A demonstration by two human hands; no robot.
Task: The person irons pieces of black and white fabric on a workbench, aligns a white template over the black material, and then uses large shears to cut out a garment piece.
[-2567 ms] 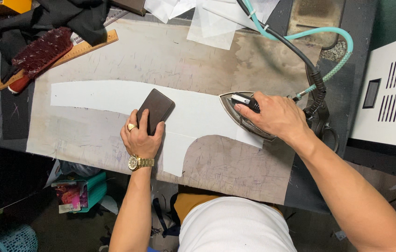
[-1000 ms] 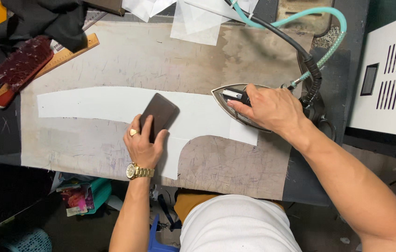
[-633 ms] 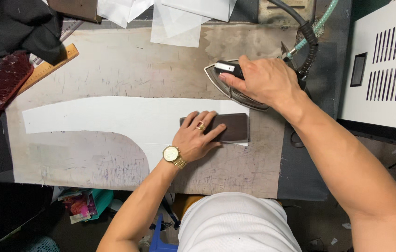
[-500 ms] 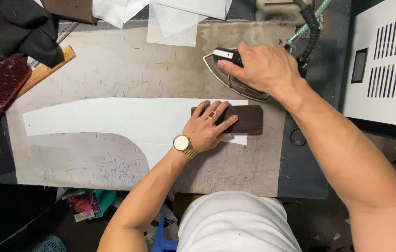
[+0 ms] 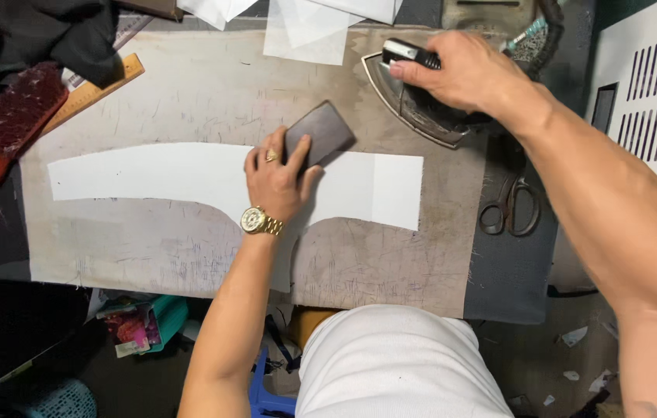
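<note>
A person stands at a worn padded table (image 5: 150, 255). A long white cloth piece (image 5: 150, 172) lies flat on it, and its long side runs from left to right. One part curves down toward the person.

The left hand (image 5: 276, 179) rests on the middle of the white piece. Its fingers wrap around a dark block (image 5: 319, 133) and press it down on the cloth. The block is tilted, with its far end pointing up and to the right.

The right hand (image 5: 464, 71) is farther back and to the right. It is closed around the handle of an iron (image 5: 414, 108). The iron sits on the table just past the top edge of the white piece, near its right end. It may be lifted a tiny bit; the view is not clear enough to tell.

So the left hand is right on the cloth, and the iron hand is just beside it. Scissors (image 5: 510, 205) lie to the right, and a brush (image 5: 15, 112) lies far to the left.
</note>
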